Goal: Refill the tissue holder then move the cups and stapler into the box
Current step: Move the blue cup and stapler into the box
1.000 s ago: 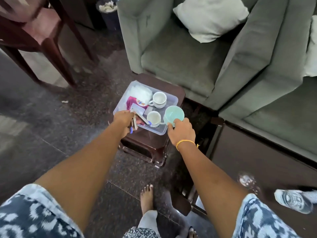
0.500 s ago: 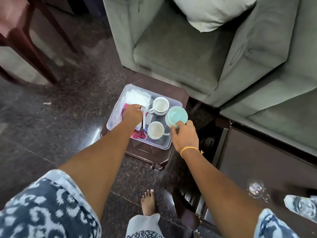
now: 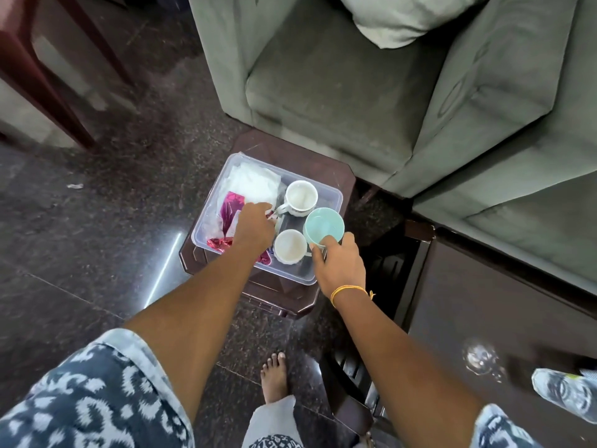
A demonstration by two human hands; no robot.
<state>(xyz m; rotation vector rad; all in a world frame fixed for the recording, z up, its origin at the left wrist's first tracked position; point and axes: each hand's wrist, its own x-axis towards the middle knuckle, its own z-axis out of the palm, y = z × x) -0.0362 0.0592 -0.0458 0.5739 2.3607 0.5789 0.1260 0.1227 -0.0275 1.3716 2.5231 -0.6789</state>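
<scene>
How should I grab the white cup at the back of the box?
Probably by its handle. The far white cup stands upright in the clear box, and its small loop handle sticks out to the left, toward the left hand. Hook fingers through it from that side and lift straight up.

Three cups in all: two white cups with handles, one at the far side of the box [image 3: 297, 198] and one at the near side [image 3: 289, 246], and one pale green cup [image 3: 323, 226] at the right edge. One clear plastic box [image 3: 336, 197], on one small dark stool [image 3: 255, 142]. In the box's left half, one white plastic bag [image 3: 255, 181] at the far end and one pink packet [image 3: 232, 205] nearer. Two hands: the left hand [image 3: 253, 226] and the right hand [image 3: 340, 265]. One yellow wrist thread [image 3: 350, 290]. One bare foot [image 3: 274, 376] on the floor. One cushion [image 3: 407, 17] on the far armchair [image 3: 339, 101].
</scene>
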